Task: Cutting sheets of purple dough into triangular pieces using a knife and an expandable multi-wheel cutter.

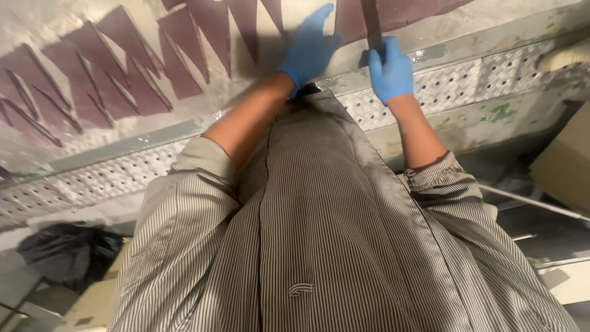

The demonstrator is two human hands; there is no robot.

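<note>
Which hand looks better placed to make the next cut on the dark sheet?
Right, probably. The right hand grips what looks like a blade against the dark maroon sheet; the left hand lies flat and open on the table, seemingly only steadying.

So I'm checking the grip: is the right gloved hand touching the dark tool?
Touching. In the head view the right hand is closed around the dark tool, whose upper part sticks out above the fingers.

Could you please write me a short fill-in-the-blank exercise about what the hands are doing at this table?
1. Both hands wear ____ gloves.
2. The left hand lies flat on the worktable, while the right hand grips a ____.
3. The dark red pieces on the left are cut into long ____ shapes.
4. The person's shirt has a ____ pattern.

Missing words: blue; knife; triangular; striped
</note>
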